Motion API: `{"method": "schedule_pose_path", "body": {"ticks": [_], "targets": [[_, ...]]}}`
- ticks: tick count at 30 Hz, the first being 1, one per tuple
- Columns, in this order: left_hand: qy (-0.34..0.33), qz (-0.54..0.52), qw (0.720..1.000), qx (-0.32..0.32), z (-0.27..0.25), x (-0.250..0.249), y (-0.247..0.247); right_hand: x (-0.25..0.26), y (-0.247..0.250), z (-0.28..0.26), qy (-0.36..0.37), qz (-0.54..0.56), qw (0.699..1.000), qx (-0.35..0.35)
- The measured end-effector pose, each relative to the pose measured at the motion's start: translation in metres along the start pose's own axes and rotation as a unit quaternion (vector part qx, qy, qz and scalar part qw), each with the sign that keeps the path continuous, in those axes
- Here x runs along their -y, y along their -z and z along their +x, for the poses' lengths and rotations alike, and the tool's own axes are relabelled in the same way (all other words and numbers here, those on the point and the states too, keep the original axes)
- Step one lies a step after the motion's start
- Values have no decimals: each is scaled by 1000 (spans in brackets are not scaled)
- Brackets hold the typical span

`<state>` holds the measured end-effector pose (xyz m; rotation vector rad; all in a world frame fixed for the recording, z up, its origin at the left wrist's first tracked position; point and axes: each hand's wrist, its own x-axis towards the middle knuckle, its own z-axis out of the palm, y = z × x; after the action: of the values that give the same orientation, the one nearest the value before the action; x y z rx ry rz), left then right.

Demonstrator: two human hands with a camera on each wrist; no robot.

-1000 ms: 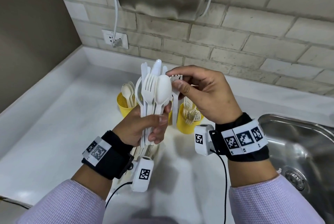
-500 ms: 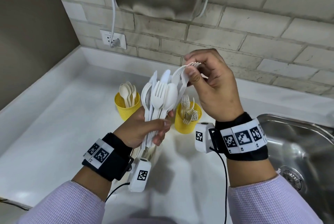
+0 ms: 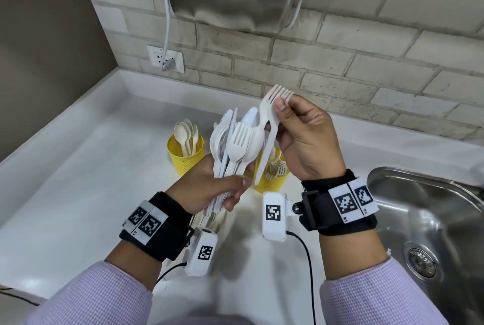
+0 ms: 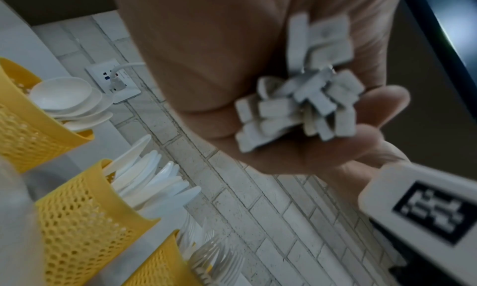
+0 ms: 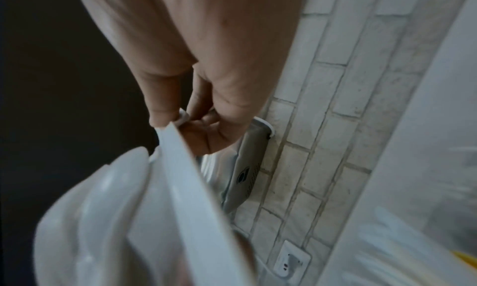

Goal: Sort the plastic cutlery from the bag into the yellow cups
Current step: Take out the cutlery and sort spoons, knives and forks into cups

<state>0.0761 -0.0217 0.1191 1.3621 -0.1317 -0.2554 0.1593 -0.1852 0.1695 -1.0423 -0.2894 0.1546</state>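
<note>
Fingers of my right hand [image 3: 306, 138], right of centre in the head view, pinch 1 white plastic fork [image 3: 267, 128] just below its tines, thumb on the near face and the other fingers curled behind; the fork slants with its tines up toward the brick wall and its handle end down over a yellow cup. From the right wrist the same fork [image 5: 185, 178] runs as a pale strip from my thumb and fingertips toward the lower left of the frame. My left hand [image 3: 209, 188], just left of centre, is wrapped around a bundle of white cutlery [image 3: 235, 146], forks, a spoon and serrated knives fanned upward, thumb across the front. The left wrist view shows the squared handle ends of that bundle [image 4: 307, 105] poking out between palm and curled fingers. The single fork crosses just beside the top of the bundle; I cannot tell whether they touch. Behind my hands on the white counter [image 3: 78, 180] stand yellow mesh cups: 1 with spoons [image 3: 186, 154] left of the bundle, 1 with forks [image 3: 272, 178] below my right hand. The left wrist view shows 3 cups in a row at lower left, the middle one [image 4: 85, 219] holding knives. A steel sink [image 3: 429, 220] sits at the right edge, and a wall socket [image 3: 166, 58] in the upper left.
</note>
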Motion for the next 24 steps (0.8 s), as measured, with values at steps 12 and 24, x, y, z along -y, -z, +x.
{"method": "schedule_pose_path", "body": {"ticks": [12, 24], "targets": [[16, 54, 998, 5, -1, 3, 0, 30, -3, 7, 48, 101, 989, -96], [-16, 93, 993, -65, 5, 2, 3, 32, 4, -15, 45, 26, 995, -89]]}}
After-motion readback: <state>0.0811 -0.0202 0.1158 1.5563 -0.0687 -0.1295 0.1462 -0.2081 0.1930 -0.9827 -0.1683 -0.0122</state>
